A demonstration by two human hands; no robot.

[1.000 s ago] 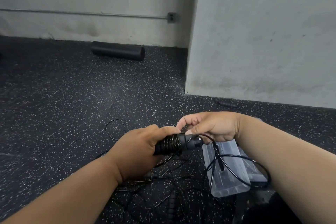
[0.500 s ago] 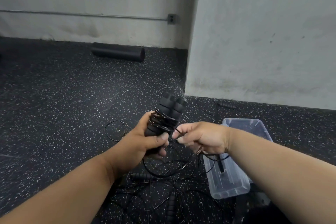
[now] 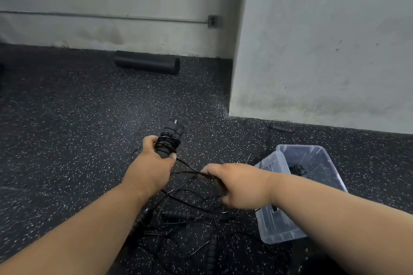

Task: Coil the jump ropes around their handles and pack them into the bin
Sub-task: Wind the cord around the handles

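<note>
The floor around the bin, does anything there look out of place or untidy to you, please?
Yes. A tangle of loose jump ropes sprawls on the floor left of the clear bin, handles scattered among the cords. One stray handle lies apart by the wall. The bin also sits tilted, not flat.

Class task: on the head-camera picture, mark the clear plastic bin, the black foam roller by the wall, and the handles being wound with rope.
clear plastic bin [image 3: 271, 164]: head view, on its near left wall.
foam roller [image 3: 145, 64]: head view, middle of its side.
handles [image 3: 173, 130]: head view, upper end above the coils.
</note>
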